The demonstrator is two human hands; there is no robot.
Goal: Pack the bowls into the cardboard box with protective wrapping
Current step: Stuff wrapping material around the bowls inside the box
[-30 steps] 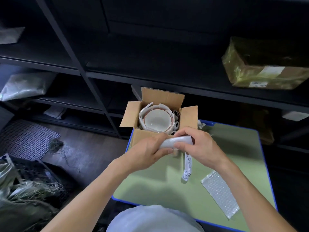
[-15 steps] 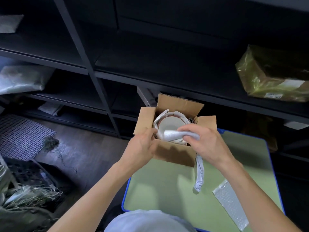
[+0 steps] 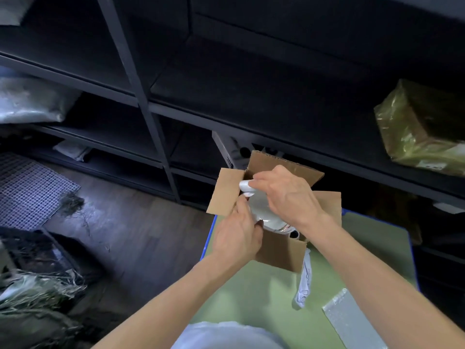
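The bowl (image 3: 261, 210) sits inside the cardboard box (image 3: 279, 250), and the padding step seems in hand: the right hand (image 3: 284, 195) has its grip pinched on white wrapping (image 3: 245, 185) at the box's far-left corner, the left hand (image 3: 236, 238) reaches in at the box's left wall with a grip I cannot read, and next the tail hanging over the box's near corner likely needs tucking in.

An open brown cardboard box (image 3: 276, 250), flaps spread, stands at the far left corner of the desk (image 3: 251, 298) with a white bowl (image 3: 261, 210) inside, white foam wrapping (image 3: 305, 280) trailing over its near right corner and a bubble-wrap sheet (image 3: 352, 321) lying nearby.
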